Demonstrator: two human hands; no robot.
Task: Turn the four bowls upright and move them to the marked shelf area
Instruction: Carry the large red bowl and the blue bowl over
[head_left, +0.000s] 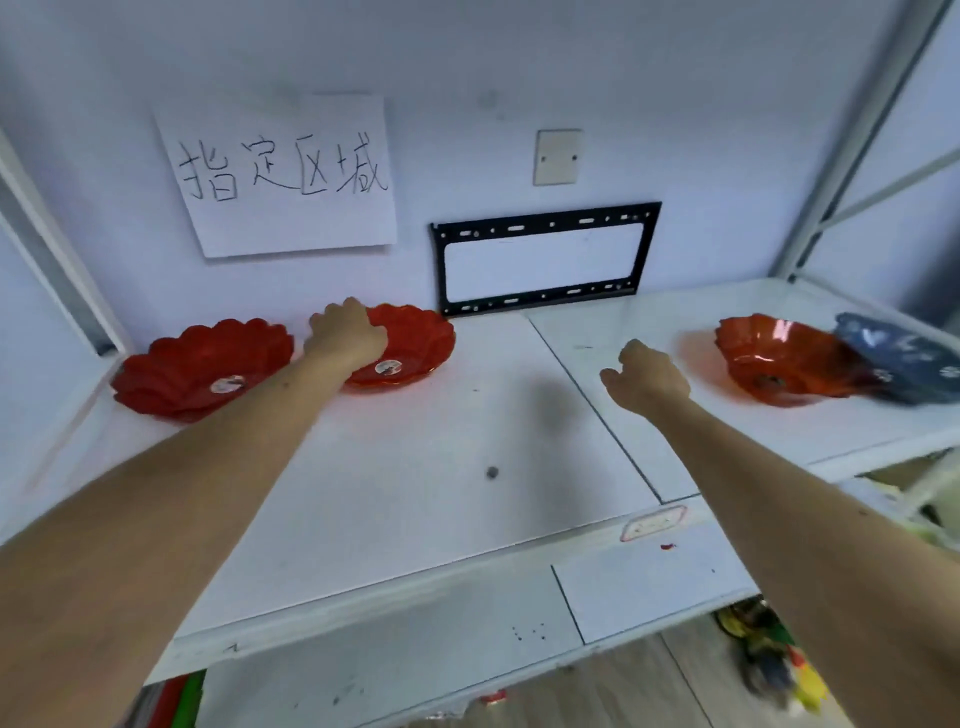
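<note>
Two red scalloped bowls stand upright at the back left of the white shelf (415, 467), under a paper sign (280, 171) with handwritten characters. The left bowl (202, 366) sits alone. My left hand (345, 332) grips the near rim of the second bowl (415, 345). A third red bowl (784, 361) sits upright on the right shelf section, tipped slightly. A blue patterned bowl (904, 358) lies tilted against its right side. My right hand (647, 376) hovers left of the third red bowl, fingers loosely curled, holding nothing.
A black metal bracket (545, 257) and a wall plate (558, 156) are on the back wall. Shelf frame posts rise at the far left (52, 249) and right (852, 156). Colourful items lie on the floor at lower right (774, 660).
</note>
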